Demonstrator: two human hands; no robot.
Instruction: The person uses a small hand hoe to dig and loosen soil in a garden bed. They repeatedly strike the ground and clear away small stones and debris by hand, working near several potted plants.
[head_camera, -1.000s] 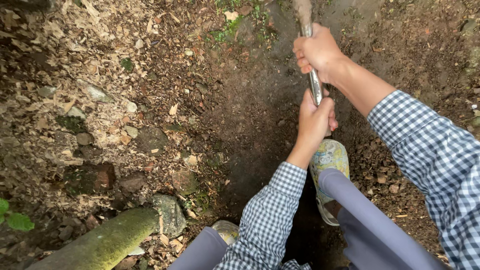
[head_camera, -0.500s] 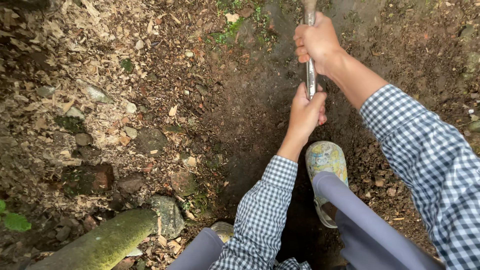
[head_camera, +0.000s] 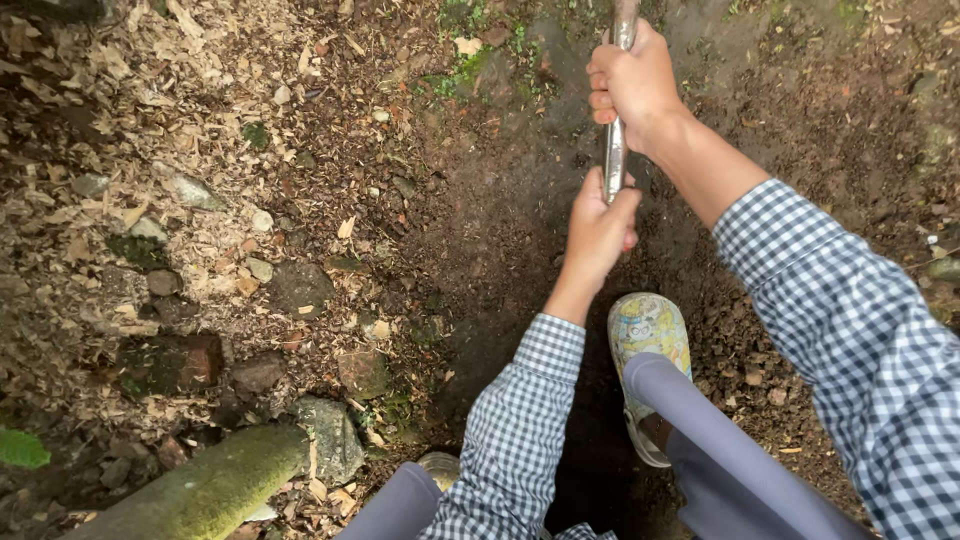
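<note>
Hands first: your right hand (head_camera: 632, 85) wraps the grey metal shaft of the long tool (head_camera: 616, 150) high up, fingers curled tight around it, and your left hand (head_camera: 600, 228) grips the same shaft lower, fingers also closed all around. The shaft stands almost upright over the dark bare soil (head_camera: 500, 250), and its top leaves the picture at the upper edge, so its working end I cannot see.

Risk, as I judge it: your pale patterned shoe (head_camera: 648, 345) is just beside the shaft, directly under your left hand. If the shaft slips on damp earth or glances off a buried stone, it can come toward that foot. The grey stones (head_camera: 300, 285) and the mossy green log (head_camera: 200, 495) at your left are also easy to trip on.

No package, label or sign is visible; only wood chips (head_camera: 150, 150) and soil.
</note>
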